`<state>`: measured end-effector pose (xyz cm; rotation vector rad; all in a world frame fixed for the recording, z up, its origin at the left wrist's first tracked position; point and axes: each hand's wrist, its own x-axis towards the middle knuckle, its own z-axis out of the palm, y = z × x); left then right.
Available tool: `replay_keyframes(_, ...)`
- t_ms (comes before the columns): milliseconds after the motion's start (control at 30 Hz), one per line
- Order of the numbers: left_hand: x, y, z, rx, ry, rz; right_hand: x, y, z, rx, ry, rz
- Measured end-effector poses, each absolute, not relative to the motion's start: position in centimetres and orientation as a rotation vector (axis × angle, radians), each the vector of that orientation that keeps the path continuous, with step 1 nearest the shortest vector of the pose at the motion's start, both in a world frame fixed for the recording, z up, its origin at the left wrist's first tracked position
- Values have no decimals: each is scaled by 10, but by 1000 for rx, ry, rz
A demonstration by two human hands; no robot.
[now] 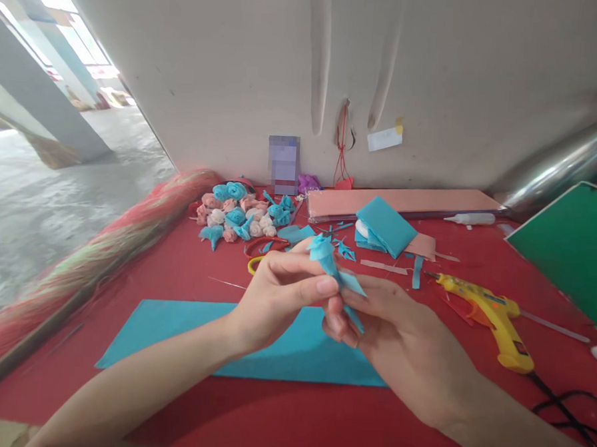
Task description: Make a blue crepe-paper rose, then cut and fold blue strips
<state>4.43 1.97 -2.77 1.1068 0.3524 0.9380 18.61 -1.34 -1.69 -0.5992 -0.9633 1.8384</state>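
Observation:
A small blue paper flower (322, 249) is raised over the table between both hands. My left hand (288, 286) pinches its base between thumb and fingers. Fingers of my right hand (384, 315) are closed on the loose blue strip that trails from the flower's lower end. Beneath the hands a long blue paper sheet (183, 324) lies flat, partly covered by my arms. Behind my left hand are scissors (253, 264) with red and yellow handles, partly hidden.
Finished blue, pink and white flowers (236, 217) are heaped at the back left. Folded blue paper (386, 227) lies behind my right hand. On the right are a yellow glue gun (498, 321), its black cord and a green board (572, 251). A fringed pole (74, 298) borders the left.

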Motion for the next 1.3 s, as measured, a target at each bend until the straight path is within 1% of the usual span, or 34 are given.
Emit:
replay_keyframes(100, 44, 20, -29, 1161, 404, 1010, 187, -12, -19, -665, -1107, 1694)
replay_keyframes(267, 45, 20, -31, 1183, 602, 1211, 186, -15, -18, -917, -1292, 1211)
replay_keyframes(400, 46, 19, -30, 1155, 644, 1206, 184, -17, -15, -952, -1354, 1049)
replay_keyframes(500, 46, 18, -29, 1108, 565, 1185, 185, -16, -15, -947, -1342, 1107)
replay_keyframes(667, 47, 19, -28, 1164, 389, 1084, 188, -14, -20, -889, -1203, 1417)
replay_keyframes(767, 48, 19, -26, 1163, 358, 1060, 189, -15, -19, -845, -1145, 1524)
replay_keyframes(1067, 48, 15, -24, 1124, 408, 1013, 188, -15, -17, -753, -1004, 1690)
replay_keyframes(1300, 50, 13, -22, 1091, 451, 1024, 187, -14, -21, -743, -943, 1739)
